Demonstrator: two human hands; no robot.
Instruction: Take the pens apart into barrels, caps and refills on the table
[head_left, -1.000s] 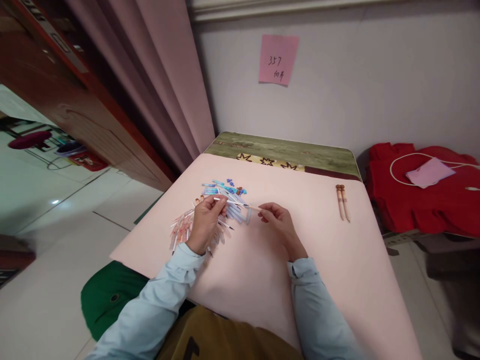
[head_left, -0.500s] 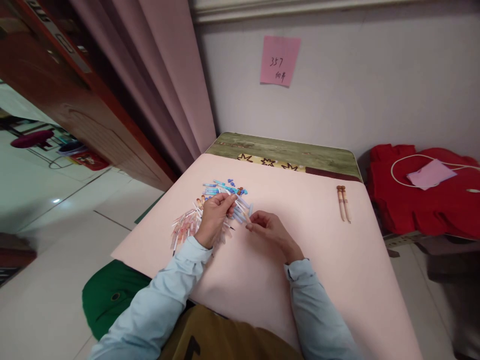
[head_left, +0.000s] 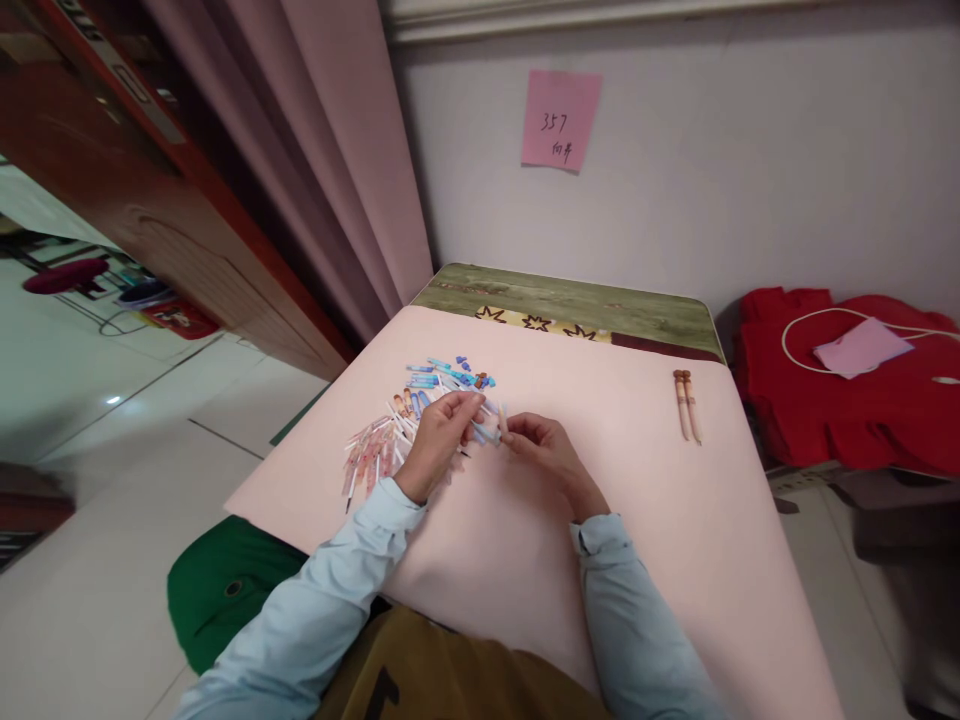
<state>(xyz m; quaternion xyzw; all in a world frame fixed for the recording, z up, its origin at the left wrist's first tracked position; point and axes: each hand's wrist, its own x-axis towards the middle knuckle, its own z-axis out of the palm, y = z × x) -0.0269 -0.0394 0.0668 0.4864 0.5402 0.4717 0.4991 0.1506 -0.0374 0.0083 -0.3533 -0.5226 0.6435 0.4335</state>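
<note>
My right hand (head_left: 551, 450) pinches a cream pen barrel (head_left: 502, 418), held nearly upright at its fingertips. Just left of it, my left hand (head_left: 444, 435) has thumb and forefinger pressed together; a thin pale piece seems to stick out there, too small to make out. Under and behind the left hand lies a pile of pen parts: pinkish clear barrels (head_left: 369, 455), white refills, some dark-tipped, blue pieces (head_left: 424, 380) and brown-topped parts (head_left: 405, 402). Part of the pile is hidden by that hand. Two pens (head_left: 685, 405) with brown tops lie side by side at the right.
A pink sheet (head_left: 637, 560) covers most of the table, whose green wood-patterned end (head_left: 570, 293) meets the wall. Red cloth (head_left: 795, 420) with a pink paper and a cord lies at right. A green stool (head_left: 225, 590) stands at lower left, a curtain (head_left: 322, 130) beyond.
The barrel in my right hand has turned more upright. My left hand has shifted slightly to the right, closer to it. The two pens have not moved.
</note>
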